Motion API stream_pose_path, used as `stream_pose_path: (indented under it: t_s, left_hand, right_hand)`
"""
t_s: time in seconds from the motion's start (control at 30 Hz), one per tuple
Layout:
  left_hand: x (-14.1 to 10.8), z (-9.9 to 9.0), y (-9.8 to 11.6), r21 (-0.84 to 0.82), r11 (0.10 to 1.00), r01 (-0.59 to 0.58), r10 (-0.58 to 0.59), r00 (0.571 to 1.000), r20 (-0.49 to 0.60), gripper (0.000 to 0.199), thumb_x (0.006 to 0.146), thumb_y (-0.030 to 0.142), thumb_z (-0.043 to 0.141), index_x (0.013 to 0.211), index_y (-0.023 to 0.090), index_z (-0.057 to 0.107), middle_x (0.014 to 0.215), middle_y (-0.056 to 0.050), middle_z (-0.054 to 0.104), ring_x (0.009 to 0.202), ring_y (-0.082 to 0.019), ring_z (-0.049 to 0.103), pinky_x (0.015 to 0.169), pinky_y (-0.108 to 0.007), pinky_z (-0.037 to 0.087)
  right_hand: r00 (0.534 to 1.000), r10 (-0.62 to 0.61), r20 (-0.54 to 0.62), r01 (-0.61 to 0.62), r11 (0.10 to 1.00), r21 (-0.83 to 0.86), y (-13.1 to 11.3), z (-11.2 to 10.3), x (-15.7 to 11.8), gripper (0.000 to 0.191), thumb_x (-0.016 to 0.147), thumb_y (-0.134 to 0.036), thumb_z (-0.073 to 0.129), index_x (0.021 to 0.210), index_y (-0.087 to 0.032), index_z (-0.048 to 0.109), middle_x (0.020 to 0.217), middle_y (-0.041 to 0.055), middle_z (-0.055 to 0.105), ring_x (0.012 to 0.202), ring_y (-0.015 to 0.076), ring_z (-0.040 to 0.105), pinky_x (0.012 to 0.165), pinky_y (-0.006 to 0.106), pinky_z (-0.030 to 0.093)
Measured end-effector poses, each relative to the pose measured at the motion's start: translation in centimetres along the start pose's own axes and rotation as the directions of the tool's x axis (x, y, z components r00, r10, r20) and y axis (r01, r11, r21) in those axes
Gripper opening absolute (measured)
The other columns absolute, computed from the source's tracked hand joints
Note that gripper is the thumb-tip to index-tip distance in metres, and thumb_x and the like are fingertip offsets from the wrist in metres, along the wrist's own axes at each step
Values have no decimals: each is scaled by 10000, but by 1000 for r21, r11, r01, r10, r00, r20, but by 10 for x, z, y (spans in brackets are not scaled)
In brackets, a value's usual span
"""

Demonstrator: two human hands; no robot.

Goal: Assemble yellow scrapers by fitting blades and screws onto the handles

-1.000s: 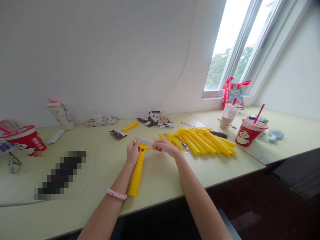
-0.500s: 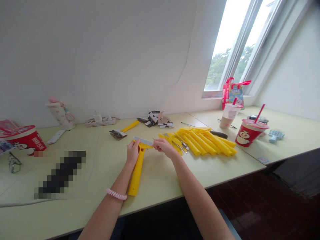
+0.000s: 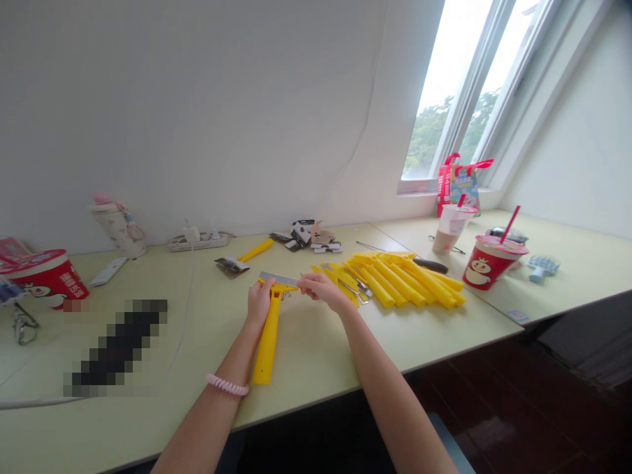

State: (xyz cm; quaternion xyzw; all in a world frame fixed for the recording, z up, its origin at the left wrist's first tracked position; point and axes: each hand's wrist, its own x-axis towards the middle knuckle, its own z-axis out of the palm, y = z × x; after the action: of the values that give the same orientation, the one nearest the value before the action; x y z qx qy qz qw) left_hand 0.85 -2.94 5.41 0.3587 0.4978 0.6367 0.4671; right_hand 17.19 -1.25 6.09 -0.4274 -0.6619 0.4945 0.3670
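left grip point(image 3: 259, 303): narrow, closed around the head of a yellow plastic scraper point(image 3: 269, 336).
right grip point(image 3: 320, 289): narrow pinch on the right end of its steel blade point(image 3: 277, 278).
scraper place: held just above the worktop point(image 3: 316, 355), handle pointing toward the person, between the hands and the table's front edge.
nearby: a pile of yellow scraper handles point(image 3: 409, 283) to the right, with loose metal pieces point(image 3: 358, 288) at its edge.
risk: bare fingers sit close to the blade edge, so a slip could nick them; a loose pinch could let the blade slide askew or drop.
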Motion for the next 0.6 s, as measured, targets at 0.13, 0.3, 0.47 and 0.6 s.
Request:
stream_pose_path:
  t_s: [0.13, 0.3, 0.47, 0.6]
  left_hand:
    - [2, -2, -1, -1, 1000, 22, -22, 1000, -13, 205, 598, 311, 600, 671, 132, 532, 505, -9, 575, 398, -144, 543, 390, -235, 390]
    - [2, -2, -4, -19, 999, 36, -35, 999, 10, 230, 600, 318, 614, 697, 131, 521, 505, 0, 577, 382, -130, 532, 378, -221, 379]
    - [1, -1, -3, -2, 1000, 31, -31, 999, 12, 221, 611, 314, 605, 699, 129, 521, 516, -7, 589, 382, -127, 532, 377, -219, 385]
    - [0, -1, -3, 23, 1000, -6, 6, 1000, 15, 216, 614, 323, 594, 678, 127, 528, 511, -15, 584, 387, -140, 537, 387, -236, 392]
  right_hand:
    - [887, -135, -441, -74, 903, -424, 10, -15, 3, 232, 775, -321, 459, 781, -166, 632, 785, 52, 581, 740, 157, 481, 653, 263, 361]
    - [758, -170, -630, -415, 620, -666, 26, -33, 3, 248, 706, -241, 556, 913, -168, 673, 1009, 140, 547, 969, 274, 411, 799, 361, 311]
    - [761, -103, -641, -486, 564, -667, 29, -33, 4, 250, 690, -238, 588, 917, -171, 668, 1009, 146, 534, 976, 292, 405, 792, 372, 287]
    - [759, -97, -644, -496, 555, -668, 28, -31, 6, 243, 684, -204, 578, 912, -157, 646, 1003, 144, 547, 964, 282, 421, 773, 357, 283]
